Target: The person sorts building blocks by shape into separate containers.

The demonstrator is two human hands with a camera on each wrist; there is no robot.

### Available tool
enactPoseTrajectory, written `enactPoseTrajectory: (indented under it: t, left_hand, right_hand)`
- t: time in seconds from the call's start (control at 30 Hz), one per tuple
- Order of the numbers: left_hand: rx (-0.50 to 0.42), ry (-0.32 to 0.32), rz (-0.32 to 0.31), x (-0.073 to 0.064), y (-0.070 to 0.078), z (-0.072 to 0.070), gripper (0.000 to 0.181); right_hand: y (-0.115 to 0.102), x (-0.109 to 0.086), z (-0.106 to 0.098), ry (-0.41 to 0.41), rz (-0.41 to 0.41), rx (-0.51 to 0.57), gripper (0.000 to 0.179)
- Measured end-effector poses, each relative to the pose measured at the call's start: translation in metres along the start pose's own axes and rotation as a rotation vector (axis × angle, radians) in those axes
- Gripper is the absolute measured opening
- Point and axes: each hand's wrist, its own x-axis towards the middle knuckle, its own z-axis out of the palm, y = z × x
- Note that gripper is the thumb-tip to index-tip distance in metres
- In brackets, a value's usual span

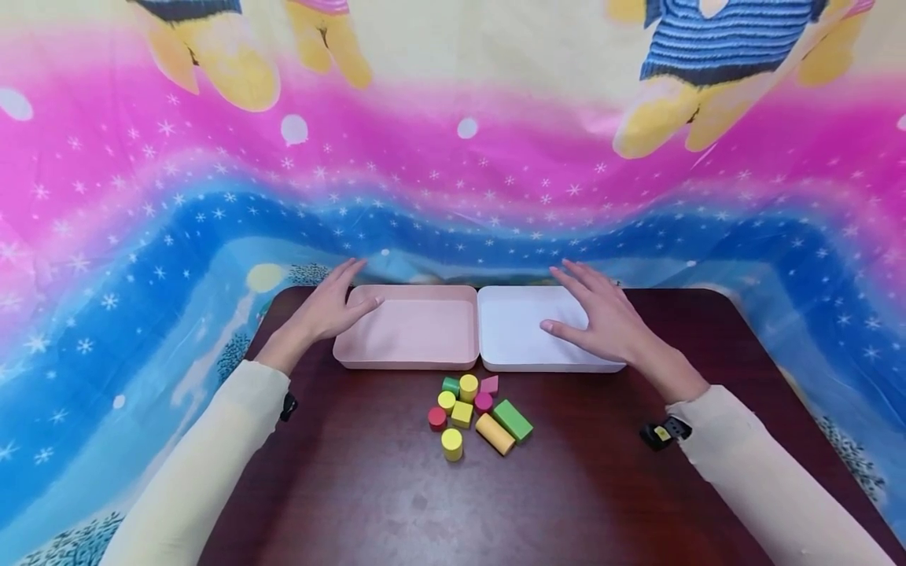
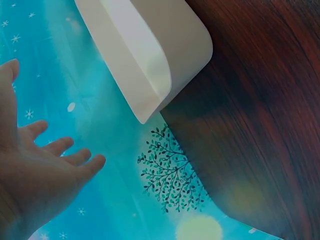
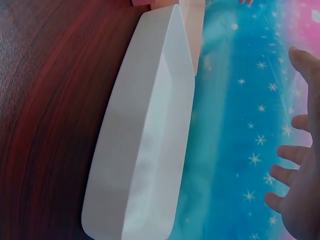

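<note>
My left hand is spread above the left end of a pink tray, holding nothing. Over the right part of a white tray my right hand is spread too, its fingers apart. The two trays sit side by side, and both look bare inside. In front of them lies a loose group of toy blocks: several yellow ones, such as a cylinder and a cube, a green rectangular block, an orange cylinder, a red cylinder and a pink triangular block.
The dark wooden table has rounded far corners. Behind it hangs a patterned cloth in pink and blue, which also drapes down both sides. A dark band with a small device is on the right wrist.
</note>
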Motion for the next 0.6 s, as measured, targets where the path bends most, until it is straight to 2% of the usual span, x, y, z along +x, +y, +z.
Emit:
enactPoseTrajectory:
  t: [0.27, 0.6]
  left_hand:
    - [0.031, 0.015, 0.011, -0.002, -0.006, 0.002, 0.091]
    - [0.015, 0.014, -0.002, -0.003, -0.013, 0.001, 0.089]
  right_hand:
    - [-0.013, 0.000, 0.007, 0.015, -0.037, 0.041, 0.095]
    - [-0.029, 0.002, 0.010, -0.005, -0.068, 0.210, 0.088]
